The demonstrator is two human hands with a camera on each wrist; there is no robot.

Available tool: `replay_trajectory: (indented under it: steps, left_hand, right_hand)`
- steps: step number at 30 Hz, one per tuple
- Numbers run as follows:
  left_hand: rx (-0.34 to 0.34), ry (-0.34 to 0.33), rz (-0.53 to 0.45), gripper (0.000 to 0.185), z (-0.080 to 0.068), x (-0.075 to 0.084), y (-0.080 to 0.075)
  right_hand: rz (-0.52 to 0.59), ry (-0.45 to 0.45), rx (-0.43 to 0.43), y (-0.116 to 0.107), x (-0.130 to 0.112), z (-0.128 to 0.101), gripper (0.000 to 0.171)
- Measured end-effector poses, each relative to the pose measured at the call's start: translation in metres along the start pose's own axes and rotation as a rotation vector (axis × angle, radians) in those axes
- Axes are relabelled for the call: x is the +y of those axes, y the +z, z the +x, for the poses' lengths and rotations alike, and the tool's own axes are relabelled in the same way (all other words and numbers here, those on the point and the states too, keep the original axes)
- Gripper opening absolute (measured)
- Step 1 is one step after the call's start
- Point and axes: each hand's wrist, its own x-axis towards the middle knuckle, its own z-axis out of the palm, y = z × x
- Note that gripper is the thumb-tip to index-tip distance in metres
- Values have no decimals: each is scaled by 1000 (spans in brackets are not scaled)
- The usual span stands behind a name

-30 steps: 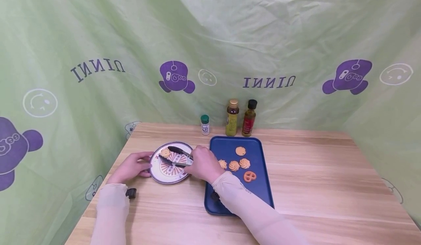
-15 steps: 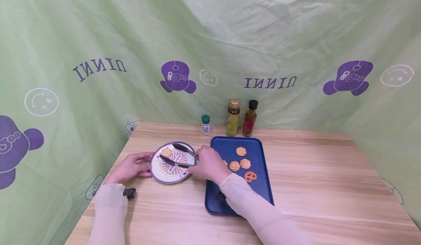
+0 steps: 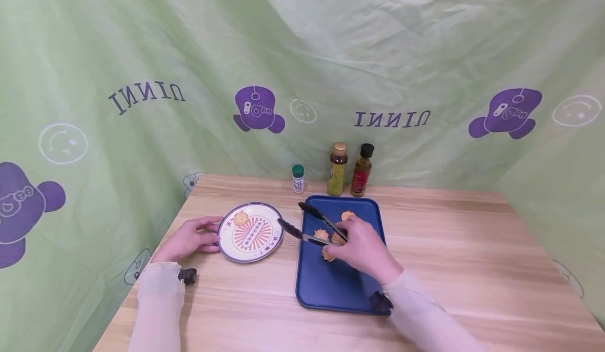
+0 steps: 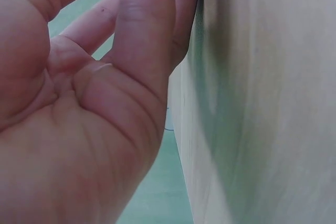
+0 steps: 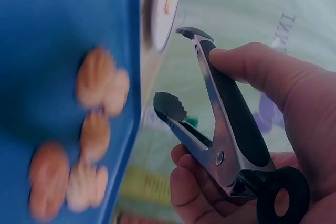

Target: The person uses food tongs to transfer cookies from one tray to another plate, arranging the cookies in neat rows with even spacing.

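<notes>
At the table's left, my left hand (image 3: 188, 236) holds the rim of a round white plate (image 3: 252, 252) with a blue edge and a red ray pattern. One butter cookie (image 3: 240, 218) lies near its upper left. My right hand (image 3: 364, 247) grips black-and-silver tongs (image 3: 309, 236) above a dark blue tray (image 3: 326, 289). The tong arms are spread, with nothing between the tips, which point toward the plate. Several cookies (image 3: 321, 235) lie on the tray, partly hidden by the right hand and tongs. In the left wrist view, the left fingers (image 4: 142, 30) are bent beside the tabletop.
Behind the tray stand a small green-capped shaker (image 3: 298, 179), a yellow-labelled bottle (image 3: 337, 171) and a red-labelled bottle (image 3: 361, 172). A green printed curtain (image 3: 302, 52) hangs around the wooden table (image 3: 449, 236).
My right hand has moved the tongs rightward from over the plate to above the tray. The cookie stays on the plate. My left hand keeps its place at the rim.
</notes>
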Motion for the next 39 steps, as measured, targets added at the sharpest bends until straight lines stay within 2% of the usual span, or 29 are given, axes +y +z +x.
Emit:
replay_trajectory:
  steps: [8, 15, 19, 34, 39]
  left_hand:
    - [0, 5, 23, 68, 3, -1, -1]
    - [-2, 6, -3, 68, 1, -1, 0]
    - [-1, 4, -1, 67, 1, -1, 1]
    - [19, -6, 6, 66, -1, 2, 0]
    - [20, -2, 1, 66, 0, 2, 0]
  right_hand:
    - [-76, 57, 58, -42, 41, -31, 66]
    - [-99, 93, 66, -61, 69, -37, 65]
    - [-109, 83, 74, -66, 81, -40, 60]
    - [-114, 37, 60, -69, 81, -34, 46]
    - [-122, 43, 49, -69, 79, -33, 46]
